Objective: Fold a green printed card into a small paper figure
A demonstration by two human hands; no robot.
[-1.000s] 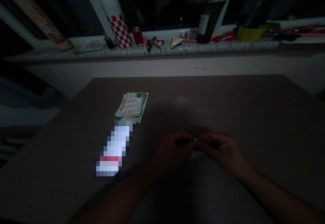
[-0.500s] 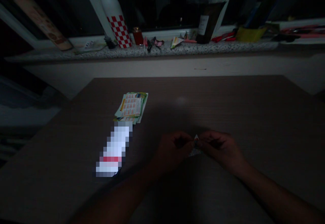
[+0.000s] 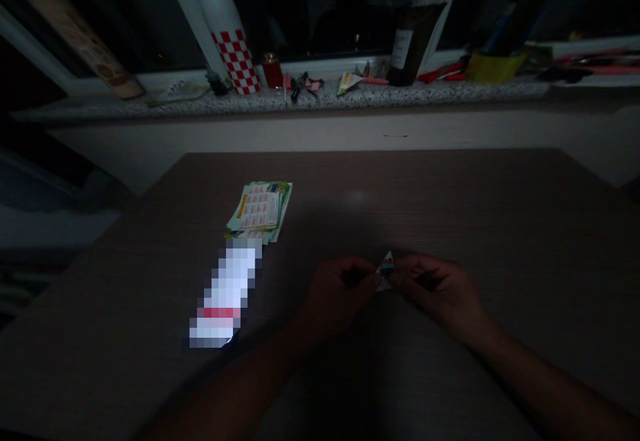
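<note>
A small folded piece of printed paper (image 3: 387,270) with a pointed top is pinched between my two hands, above the middle of the table. My left hand (image 3: 341,292) grips its left edge between thumb and fingers. On the other edge, the thumb and fingers of my right hand (image 3: 440,289) are closed. Dim light hides the paper's finer folds and part of its print. To the left lies a stack of printed paper slips (image 3: 260,209), white and green with reddish print.
A lit phone (image 3: 227,291) with a blurred screen lies on the wooden table (image 3: 440,194), just below the stack. On the stone windowsill (image 3: 325,98) stand a red-checked bottle (image 3: 237,58), a small red jar (image 3: 272,71), a dark labelled container (image 3: 406,51) and a yellow pot (image 3: 495,66).
The folded paper has shifted upward between my fingers, so more of its pointed top shows and less sticks out below. My hands have stayed nearly in place.
</note>
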